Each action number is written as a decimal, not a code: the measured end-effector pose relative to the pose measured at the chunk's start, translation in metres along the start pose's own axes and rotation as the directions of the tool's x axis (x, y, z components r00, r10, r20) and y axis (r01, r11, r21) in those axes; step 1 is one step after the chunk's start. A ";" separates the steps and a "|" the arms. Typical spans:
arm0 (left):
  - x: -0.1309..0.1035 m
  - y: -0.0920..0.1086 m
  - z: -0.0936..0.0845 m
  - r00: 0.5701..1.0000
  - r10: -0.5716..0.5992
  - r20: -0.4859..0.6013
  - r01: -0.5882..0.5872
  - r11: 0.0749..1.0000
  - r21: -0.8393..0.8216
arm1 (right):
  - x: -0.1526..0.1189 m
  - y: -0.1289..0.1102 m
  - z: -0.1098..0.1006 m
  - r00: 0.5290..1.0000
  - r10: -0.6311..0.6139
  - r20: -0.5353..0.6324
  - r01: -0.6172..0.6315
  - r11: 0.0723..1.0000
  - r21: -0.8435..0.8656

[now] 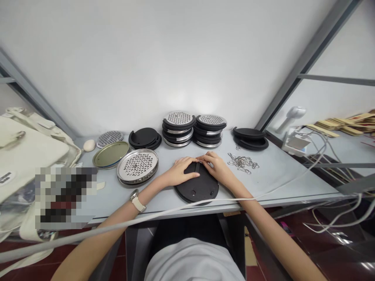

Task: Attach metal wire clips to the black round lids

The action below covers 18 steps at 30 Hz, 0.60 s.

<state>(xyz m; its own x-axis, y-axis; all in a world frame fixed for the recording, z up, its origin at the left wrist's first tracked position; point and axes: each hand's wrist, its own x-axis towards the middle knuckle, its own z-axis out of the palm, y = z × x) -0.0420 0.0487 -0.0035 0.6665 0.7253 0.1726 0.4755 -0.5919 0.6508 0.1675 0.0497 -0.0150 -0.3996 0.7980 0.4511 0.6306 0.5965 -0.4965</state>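
The black disc (pixel 199 189) lies flat on the bench (pixel 275 164), close to its front edge and directly beneath both hands. Being round, it offers no long axis; a short groove or strip (pixel 197 169) runs from the far rim toward the middle. Left hand (pixel 184 169): on the disc's left portion, thumb laid across the top, fingers reaching the far rim. Right hand (pixel 213 164): fingers bent down at the same rim. The fingertips meet beside the strip's far end, so neither hand is appreciably nearer; whether either grips anything there cannot be determined. To the right, a pile of metal clips (pixel 243 162) lies nearer the right hand. Perforated metal discs (pixel 137 166) limit room on the left, and two stacks (pixel 178 134) limit it behind. The widest bench surface extends rightward, in front of the clips. A white cable (pixel 166 212) crosses the view over both forearms; contact not determinable.
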 end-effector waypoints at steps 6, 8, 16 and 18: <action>0.000 0.000 0.000 1.000 0.006 -0.003 -0.006 1.000 -0.006 | 0.001 0.002 0.001 1.000 -0.005 0.000 0.005 1.000 0.008; 0.000 -0.001 0.000 1.000 0.008 -0.007 -0.008 1.000 -0.005 | 0.001 0.003 0.001 1.000 -0.005 0.008 0.005 1.000 0.007; 0.000 0.000 0.001 1.000 0.008 -0.007 -0.008 1.000 -0.001 | 0.001 0.001 0.000 1.000 -0.015 0.015 0.015 1.000 0.016; 0.000 -0.001 0.001 1.000 0.013 -0.007 -0.013 1.000 0.005 | 0.001 0.001 0.000 1.000 -0.018 0.015 0.018 1.000 0.018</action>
<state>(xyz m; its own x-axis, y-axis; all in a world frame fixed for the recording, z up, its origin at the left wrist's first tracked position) -0.0417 0.0491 -0.0045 0.6685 0.7201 0.1858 0.4699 -0.6026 0.6450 0.1678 0.0514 -0.0144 -0.4207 0.7884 0.4489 0.6114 0.6119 -0.5017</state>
